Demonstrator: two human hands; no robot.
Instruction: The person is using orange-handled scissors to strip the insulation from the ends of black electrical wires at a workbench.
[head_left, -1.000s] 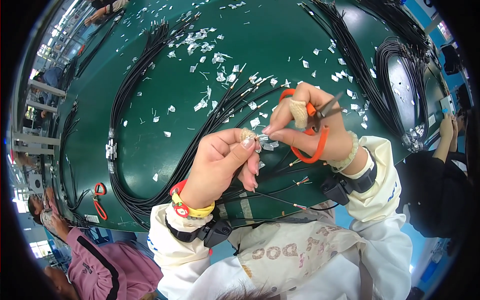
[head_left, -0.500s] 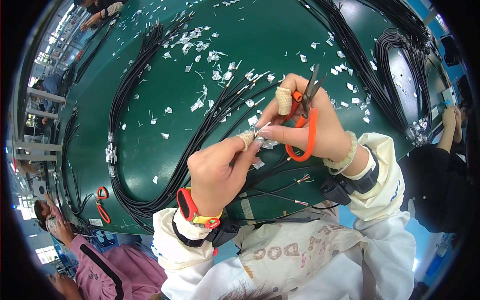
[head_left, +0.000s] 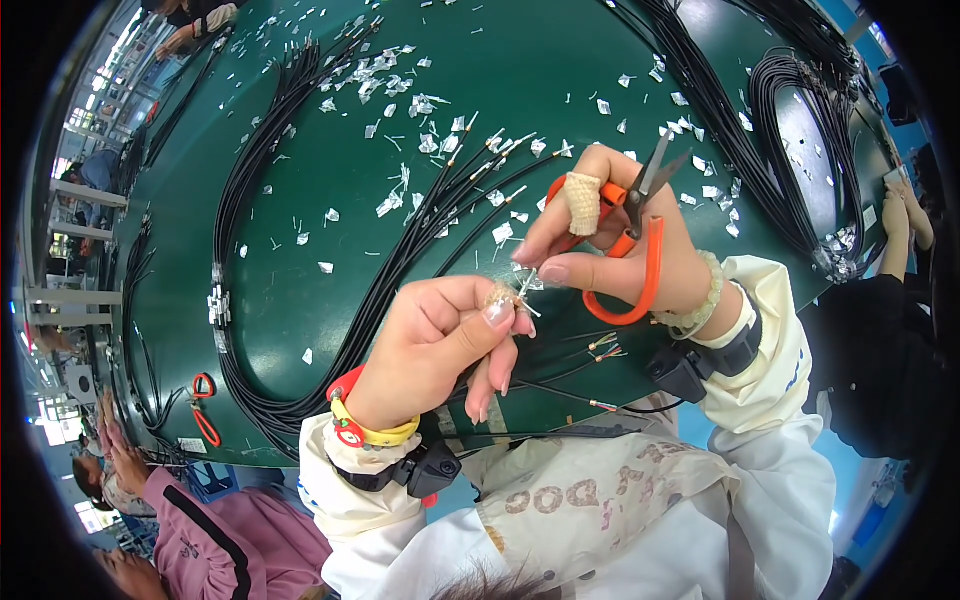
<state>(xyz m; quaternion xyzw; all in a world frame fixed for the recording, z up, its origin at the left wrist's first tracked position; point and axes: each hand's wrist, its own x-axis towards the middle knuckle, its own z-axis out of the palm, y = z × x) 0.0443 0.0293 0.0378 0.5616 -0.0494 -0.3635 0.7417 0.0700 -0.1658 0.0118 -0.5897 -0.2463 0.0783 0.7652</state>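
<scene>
My left hand [head_left: 425, 345] is closed in a pinch on the tip of a cable [head_left: 525, 290], where thin whitish strands stick out. Its lower fingers hang loosely apart, and most of the cable behind the pinch is hidden. My right hand [head_left: 665, 255] carries scissors [head_left: 653, 262] with orange handles, looped over the fingers with the dark blades pointing up and slightly parted. Its thumb and forefinger come close to the strands; whether they touch them I cannot tell. A tan finger wrap [head_left: 582, 203] covers part of a right-hand finger.
A bundle of black cables [head_left: 240, 200] curves across the green table [head_left: 330, 180]. Scraps of silvery foil [head_left: 388, 205] lie scattered. Another pair of orange-handled scissors [head_left: 203, 408] rests at the left. More cable bundles [head_left: 720, 130] lie at right. Co-workers sit at both sides.
My left hand has turned, showing its thumb and loosened lower fingers. My right hand, with the scissors, has shifted slightly right, its fingertips parting from the left ones. The strands now spread out.
</scene>
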